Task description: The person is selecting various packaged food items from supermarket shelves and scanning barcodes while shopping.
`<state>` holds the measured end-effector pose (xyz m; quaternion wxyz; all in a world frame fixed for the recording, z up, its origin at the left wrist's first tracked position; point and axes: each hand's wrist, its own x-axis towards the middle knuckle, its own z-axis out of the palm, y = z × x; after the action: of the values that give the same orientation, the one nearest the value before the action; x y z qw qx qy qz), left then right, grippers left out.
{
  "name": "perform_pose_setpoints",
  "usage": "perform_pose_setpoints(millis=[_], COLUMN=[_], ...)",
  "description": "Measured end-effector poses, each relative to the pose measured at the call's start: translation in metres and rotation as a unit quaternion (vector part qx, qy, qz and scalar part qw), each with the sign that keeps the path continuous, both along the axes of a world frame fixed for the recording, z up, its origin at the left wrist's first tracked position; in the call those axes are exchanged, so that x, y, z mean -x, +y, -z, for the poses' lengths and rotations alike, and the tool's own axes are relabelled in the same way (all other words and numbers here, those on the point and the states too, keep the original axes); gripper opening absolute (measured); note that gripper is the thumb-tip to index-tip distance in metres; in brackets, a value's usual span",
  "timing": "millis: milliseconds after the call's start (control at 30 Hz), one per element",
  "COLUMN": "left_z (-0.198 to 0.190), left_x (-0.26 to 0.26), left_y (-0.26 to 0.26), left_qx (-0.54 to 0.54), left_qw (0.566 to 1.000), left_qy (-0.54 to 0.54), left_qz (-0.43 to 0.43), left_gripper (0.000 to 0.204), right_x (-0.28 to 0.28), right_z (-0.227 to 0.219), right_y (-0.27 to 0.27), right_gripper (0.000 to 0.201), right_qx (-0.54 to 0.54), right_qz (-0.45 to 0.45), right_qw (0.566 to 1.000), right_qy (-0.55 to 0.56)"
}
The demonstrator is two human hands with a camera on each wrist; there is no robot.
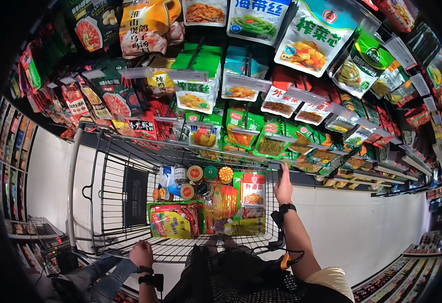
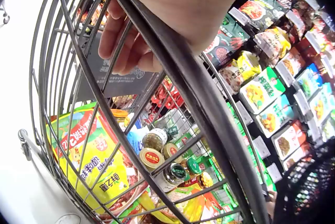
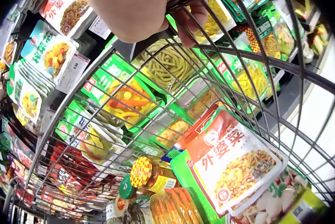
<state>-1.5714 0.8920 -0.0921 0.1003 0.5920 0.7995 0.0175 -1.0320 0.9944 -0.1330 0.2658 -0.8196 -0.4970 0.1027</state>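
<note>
Before me stands a wire shopping cart (image 1: 130,174). My left hand (image 1: 141,254) lies over its near side rim; the left wrist view shows the wrist across the black rail (image 2: 201,114) and relaxed, bent fingers (image 2: 107,36) hanging inside. At the far right corner my right hand (image 1: 283,188) grips the rim, fingertips curling under it in the right wrist view. In the cart are a yellow-and-red food packet (image 1: 173,222), several jars (image 1: 195,173), an orange-netted item (image 1: 225,201) and a white-and-red pickled vegetable pouch (image 1: 253,189).
Shelves of hanging food pouches (image 1: 314,38) line the far side, close against the cart. Pale floor (image 1: 352,227) stretches to the right. Another person's denim-clad leg (image 1: 102,275) shows at lower left. More shelves (image 1: 392,272) stand at lower right.
</note>
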Motion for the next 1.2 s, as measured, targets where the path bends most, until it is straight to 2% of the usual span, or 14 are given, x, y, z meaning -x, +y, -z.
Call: perform_pose_setpoints(millis=[167, 267, 333, 367, 433, 533, 667, 733, 767, 833, 1067, 1133, 1167, 1200], left_z=[0.005, 0.002, 0.000, -0.001, -0.004, -0.003, -0.005, -0.004, -0.001, -0.003, -0.002, -0.002, -0.002, -0.002], left_x=[-0.002, -0.007, -0.006, -0.006, -0.005, -0.002, -0.007, -0.006, -0.003, -0.001, -0.008, -0.005, -0.005, -0.005], left_y=[0.003, -0.006, -0.005, -0.005, 0.001, 0.002, 0.007, 0.002, -0.001, 0.000, 0.006, 0.006, 0.005, 0.006], left_qx=[0.008, -0.026, -0.086, -0.083, -0.038, -0.020, -0.010, -0.010, -0.001, -0.004, -0.002, 0.005, 0.013, 0.011], left_qw=[0.999, 0.999, 0.996, 0.996, 0.999, 1.000, 1.000, 1.000, 1.000, 1.000, 0.999, 0.999, 0.999, 0.999], left_qy=[0.042, -0.005, 0.012, 0.013, -0.004, 0.007, -0.005, 0.006, -0.011, -0.008, -0.018, -0.014, -0.012, -0.011], left_qz=[-0.011, -0.022, -0.003, -0.005, -0.014, -0.015, -0.013, -0.011, -0.018, -0.016, -0.044, -0.044, -0.047, -0.045], left_gripper=[0.015, 0.015, 0.013, 0.013, 0.014, 0.014, 0.015, 0.014, 0.013, 0.013, 0.008, 0.008, 0.008, 0.008], right_x=[0.004, 0.000, 0.029, 0.039, 0.031, 0.017, -0.003, -0.008, -0.015, -0.001, 0.003, -0.020, -0.029, -0.037], right_z=[-0.007, -0.004, -0.053, -0.062, -0.026, 0.007, 0.056, 0.090, 0.113, 0.083, 0.085, 0.134, 0.157, 0.179], right_y=[-0.003, 0.007, 0.041, 0.059, 0.103, 0.154, 0.195, 0.196, 0.201, 0.205, 0.224, 0.233, 0.235, 0.238], right_gripper=[0.067, 0.052, 0.039, 0.038, 0.040, 0.051, 0.049, 0.048, 0.052, 0.067, 0.070, 0.058, 0.058, 0.051], right_qx=[0.051, -0.050, -0.150, -0.129, 0.033, 0.193, 0.202, -0.013, -0.014, 0.067, -0.022, 0.000, 0.000, 0.023], right_qz=[0.046, -0.018, -0.067, -0.101, -0.145, -0.165, -0.099, -0.089, -0.083, -0.051, 0.007, -0.057, -0.057, -0.077], right_qw=[0.998, 0.995, 0.979, 0.985, 0.989, 0.967, 0.964, 0.957, 0.959, 0.941, 0.889, 0.839, 0.839, 0.897], right_qy=[0.018, -0.087, -0.119, -0.049, 0.021, 0.000, 0.139, 0.276, 0.272, 0.328, 0.457, 0.541, 0.541, 0.434])
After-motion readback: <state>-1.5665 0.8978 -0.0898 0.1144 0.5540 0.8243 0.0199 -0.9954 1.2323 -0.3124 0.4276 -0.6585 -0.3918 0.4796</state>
